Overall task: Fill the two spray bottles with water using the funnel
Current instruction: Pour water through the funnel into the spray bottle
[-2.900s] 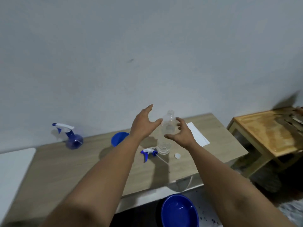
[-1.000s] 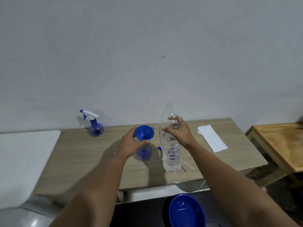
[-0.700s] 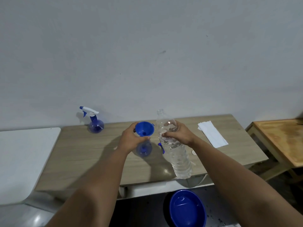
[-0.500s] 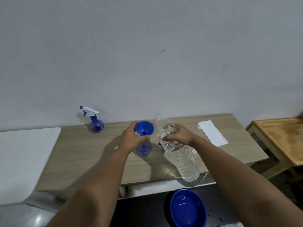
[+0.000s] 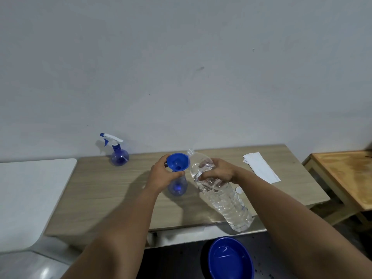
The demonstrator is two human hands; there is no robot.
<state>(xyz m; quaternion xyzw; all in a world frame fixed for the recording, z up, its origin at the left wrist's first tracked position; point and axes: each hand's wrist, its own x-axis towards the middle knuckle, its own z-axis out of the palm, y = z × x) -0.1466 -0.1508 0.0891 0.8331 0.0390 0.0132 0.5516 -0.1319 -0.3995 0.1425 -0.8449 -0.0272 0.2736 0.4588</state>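
A blue funnel (image 5: 177, 162) sits in the neck of an uncapped round blue spray bottle (image 5: 178, 187) in the middle of the wooden table (image 5: 112, 190). My left hand (image 5: 162, 175) grips the funnel and the bottle's neck. My right hand (image 5: 218, 171) holds a large clear water bottle (image 5: 223, 195) near its shoulder, tilted with its open mouth at the funnel's right rim and its base toward me. A second blue spray bottle (image 5: 118, 153), white trigger head on, stands at the table's back left. The removed trigger head is hidden.
Folded white paper (image 5: 260, 167) lies at the table's right, and a small white cap (image 5: 239, 190) lies beside the water bottle. A blue basin (image 5: 230, 258) stands on the floor below the front edge. A white surface (image 5: 26, 196) adjoins left; a wooden stool (image 5: 346, 178) stands right.
My right hand lifted the water bottle off the table and tipped it left until its mouth reached the funnel. My left hand stayed on the funnel and spray bottle.
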